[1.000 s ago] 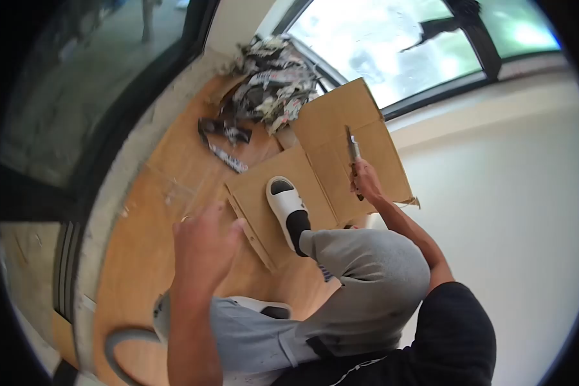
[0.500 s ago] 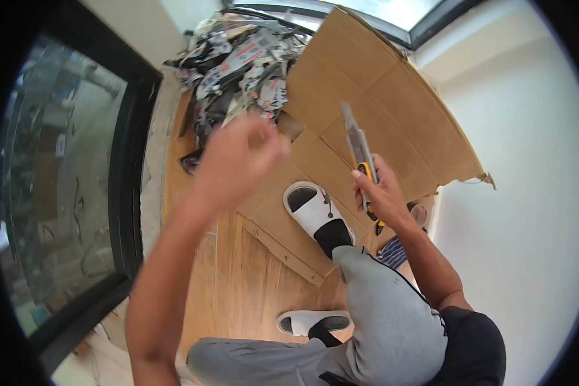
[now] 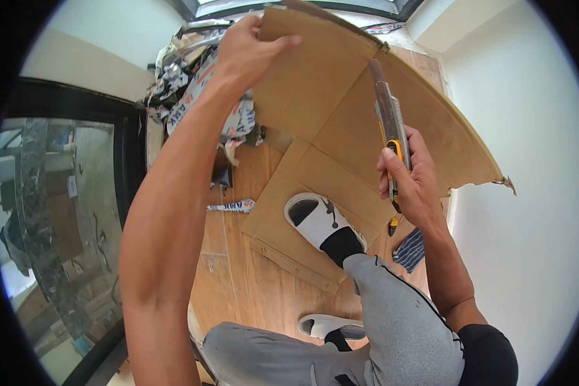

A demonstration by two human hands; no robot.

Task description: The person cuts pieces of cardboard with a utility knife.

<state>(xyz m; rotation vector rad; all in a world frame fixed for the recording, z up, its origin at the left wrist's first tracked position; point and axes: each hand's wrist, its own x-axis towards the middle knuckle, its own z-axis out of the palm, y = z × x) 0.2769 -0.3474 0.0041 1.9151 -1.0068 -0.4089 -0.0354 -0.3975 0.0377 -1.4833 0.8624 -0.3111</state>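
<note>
With my left hand [image 3: 248, 55] I grip the far left edge of a large brown cardboard sheet [image 3: 315, 77], thumb lying on its near face and the other fingers hidden behind it. The sheet is creased, and its upper part stands tilted up from the floor. In my right hand [image 3: 415, 177] is a utility knife [image 3: 392, 122] with a grey body and a yellow-and-black slider. Its blade is out and points away from me, overlapping the cardboard in this view. My foot in a white slide sandal [image 3: 321, 219] rests on the sheet's lower part.
A heap of crumpled printed plastic wrapping [image 3: 186, 90] lies beyond my left arm. One torn strip [image 3: 231, 206] is on the wood floor [image 3: 238, 276]. A striped cloth [image 3: 408, 251] lies near my right wrist. A glass door [image 3: 64, 212] stands left, a white wall [image 3: 514, 257] right.
My left hand has moved up and away from me onto the cardboard's edge and taken hold of it. The cardboard's upper part has shifted left. The knife remains in my right hand.
</note>
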